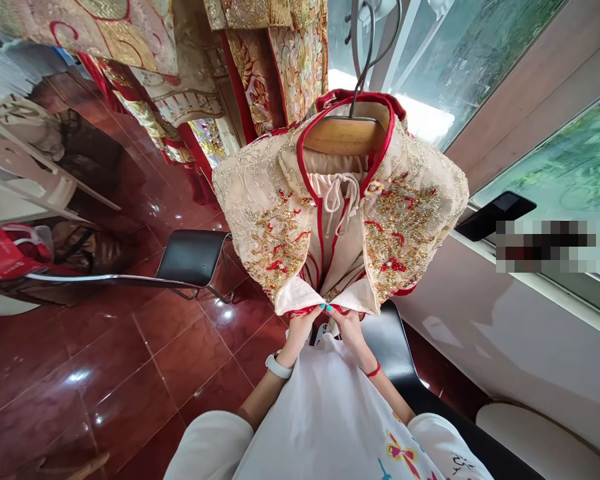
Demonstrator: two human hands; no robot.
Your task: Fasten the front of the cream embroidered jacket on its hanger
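Left hand (299, 331), right hand (349, 331) at hem of embroidered jacket (340, 227), fingers closed, pinching front edges. Jacket center frame on wooden hanger (345, 137), long axis running straight up from hands; both hands equally near.

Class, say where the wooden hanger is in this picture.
In the head view, the wooden hanger sits inside the red-edged collar of the beaded jacket, above its tied cord.
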